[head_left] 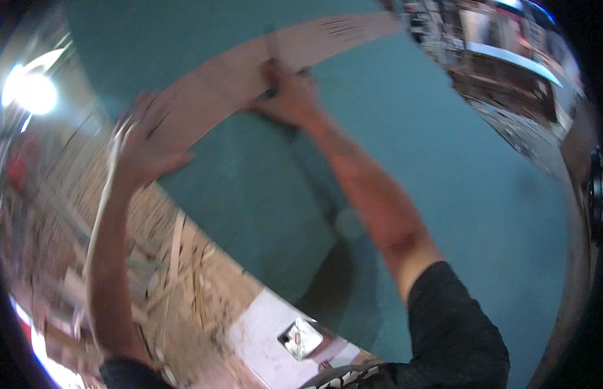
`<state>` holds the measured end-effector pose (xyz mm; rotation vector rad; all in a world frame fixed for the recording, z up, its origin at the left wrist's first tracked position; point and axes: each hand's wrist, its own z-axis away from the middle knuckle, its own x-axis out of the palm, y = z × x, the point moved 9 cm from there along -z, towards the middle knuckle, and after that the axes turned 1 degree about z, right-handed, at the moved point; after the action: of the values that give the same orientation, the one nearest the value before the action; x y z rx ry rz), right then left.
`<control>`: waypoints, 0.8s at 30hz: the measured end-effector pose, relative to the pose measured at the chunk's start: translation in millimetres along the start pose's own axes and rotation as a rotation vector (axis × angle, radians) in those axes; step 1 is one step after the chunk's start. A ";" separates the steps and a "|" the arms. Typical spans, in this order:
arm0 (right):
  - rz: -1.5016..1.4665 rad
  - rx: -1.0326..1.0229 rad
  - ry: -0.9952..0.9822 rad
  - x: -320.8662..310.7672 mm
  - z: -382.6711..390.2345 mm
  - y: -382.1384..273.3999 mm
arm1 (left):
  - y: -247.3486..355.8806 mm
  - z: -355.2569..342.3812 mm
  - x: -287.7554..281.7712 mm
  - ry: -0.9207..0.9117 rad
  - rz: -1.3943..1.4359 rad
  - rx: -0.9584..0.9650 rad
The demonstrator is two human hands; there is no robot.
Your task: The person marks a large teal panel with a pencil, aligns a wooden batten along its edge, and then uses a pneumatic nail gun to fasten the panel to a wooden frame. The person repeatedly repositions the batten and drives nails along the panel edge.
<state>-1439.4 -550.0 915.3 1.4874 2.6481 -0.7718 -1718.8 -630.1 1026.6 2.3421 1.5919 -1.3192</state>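
Note:
A long pale-brown strip [217,87] lies across a large teal sheet [476,214], its far end at the top right. My left hand [145,146] rests on the strip's near left end, fingers and thumb spread over it. My right hand [285,94] is at the strip's lower edge, closed around a narrow dark tool [271,39] that crosses the strip; what kind of tool is too blurred to tell.
Below the sheet's left edge are wooden scraps [191,272] and a white board [256,324] with a small metal container [304,338]. A bright lamp [35,91] glows at the left. Cluttered shelving [502,78] stands beyond the sheet at the top right.

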 end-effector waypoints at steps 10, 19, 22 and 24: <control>-0.049 0.083 0.016 -22.5 -10.4 4.0 | 9.2 -6.9 -3.1 0.073 -0.097 0.189; -0.111 0.027 0.175 -18.9 -14.2 -1.8 | -11.5 -4.8 9.5 0.131 0.008 0.195; -0.099 0.075 0.137 -20.2 -13.4 -11.6 | -13.9 -0.2 0.7 0.156 0.064 0.225; -0.120 0.078 0.097 -21.1 -10.3 -13.0 | -13.6 -1.3 -0.8 0.115 0.095 0.167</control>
<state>-1435.8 -568.1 934.8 1.4292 2.8322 -0.8402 -1728.6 -623.6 1033.6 2.6000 1.4282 -1.3700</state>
